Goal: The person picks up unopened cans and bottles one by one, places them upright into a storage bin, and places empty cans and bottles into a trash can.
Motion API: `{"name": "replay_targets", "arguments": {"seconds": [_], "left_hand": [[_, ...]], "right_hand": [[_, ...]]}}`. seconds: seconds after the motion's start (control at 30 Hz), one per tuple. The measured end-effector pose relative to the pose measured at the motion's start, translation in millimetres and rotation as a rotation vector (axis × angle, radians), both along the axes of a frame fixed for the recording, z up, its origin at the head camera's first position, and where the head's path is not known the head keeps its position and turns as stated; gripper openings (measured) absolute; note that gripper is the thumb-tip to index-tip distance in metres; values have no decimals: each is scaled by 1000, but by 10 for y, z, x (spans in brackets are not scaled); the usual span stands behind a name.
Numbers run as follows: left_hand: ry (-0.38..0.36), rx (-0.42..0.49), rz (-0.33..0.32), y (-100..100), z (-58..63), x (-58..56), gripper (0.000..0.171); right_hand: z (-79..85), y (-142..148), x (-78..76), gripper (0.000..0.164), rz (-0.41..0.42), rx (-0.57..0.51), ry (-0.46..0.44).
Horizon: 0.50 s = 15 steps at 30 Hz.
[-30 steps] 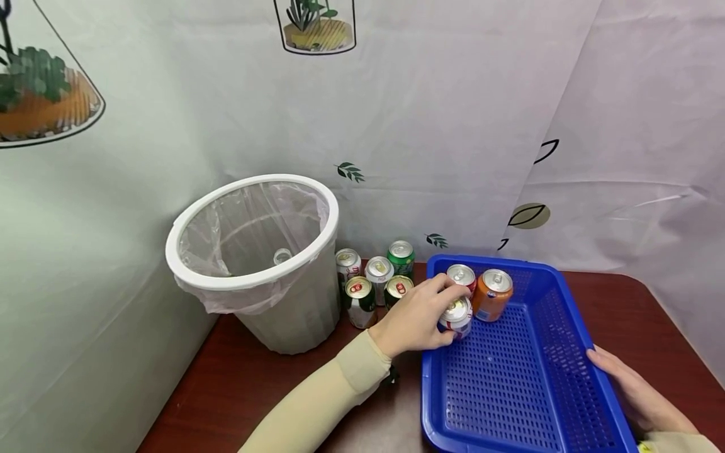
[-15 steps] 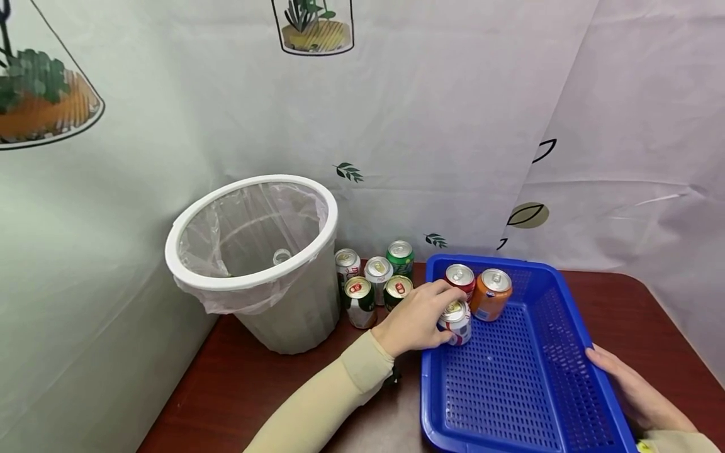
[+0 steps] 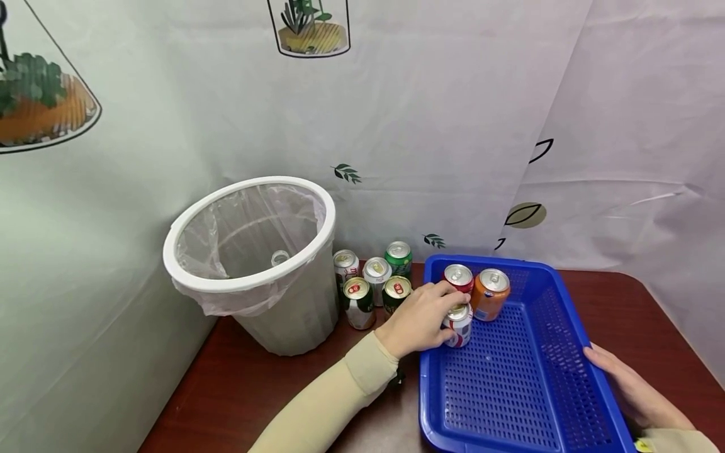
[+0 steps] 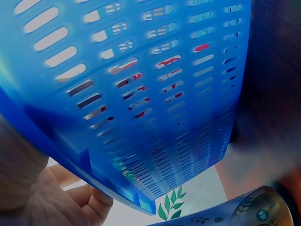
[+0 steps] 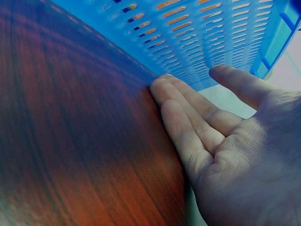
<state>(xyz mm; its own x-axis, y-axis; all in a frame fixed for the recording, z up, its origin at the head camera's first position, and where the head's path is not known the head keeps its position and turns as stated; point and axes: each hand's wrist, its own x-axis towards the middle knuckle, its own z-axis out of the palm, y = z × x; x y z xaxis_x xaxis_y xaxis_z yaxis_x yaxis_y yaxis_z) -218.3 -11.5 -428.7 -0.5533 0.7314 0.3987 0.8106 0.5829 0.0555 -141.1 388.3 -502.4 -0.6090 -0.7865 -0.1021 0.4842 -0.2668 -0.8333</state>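
Observation:
My left hand (image 3: 423, 318) reaches over the near-left rim of the blue plastic basket (image 3: 487, 384). Its thumb and fingers hold a white soda can (image 3: 459, 330) with red and blue markings, standing low in the basket. Just behind that can are a red can (image 3: 457, 275) and an orange can (image 3: 491, 296), both upright. The perforated wall hides the held can from most of the left wrist view. My right hand (image 3: 637, 390) rests against the basket's right side, and its fingers (image 5: 181, 127) lie extended by the wall in the right wrist view.
Several cans stand left of the basket, among them a green can (image 3: 399, 258) and a black can (image 3: 359, 308). A lined trash bin (image 3: 283, 321) stands further left on the brown table (image 3: 226, 390), with a patterned cloth behind.
My left hand and the white can have shifted slightly down and nearer, opening a little space from the red can. The right hand keeps its place at the basket.

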Motion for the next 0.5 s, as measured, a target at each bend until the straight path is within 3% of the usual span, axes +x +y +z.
{"name": "replay_targets", "arguments": {"seconds": [0.23, 0.5], "left_hand": [[39, 6, 30, 58, -14, -4, 61], [94, -41, 50, 115, -17, 38, 62]], "right_hand": [[3, -1, 13, 64, -19, 0, -18], [29, 17, 1, 64, 21, 21, -49]]}}
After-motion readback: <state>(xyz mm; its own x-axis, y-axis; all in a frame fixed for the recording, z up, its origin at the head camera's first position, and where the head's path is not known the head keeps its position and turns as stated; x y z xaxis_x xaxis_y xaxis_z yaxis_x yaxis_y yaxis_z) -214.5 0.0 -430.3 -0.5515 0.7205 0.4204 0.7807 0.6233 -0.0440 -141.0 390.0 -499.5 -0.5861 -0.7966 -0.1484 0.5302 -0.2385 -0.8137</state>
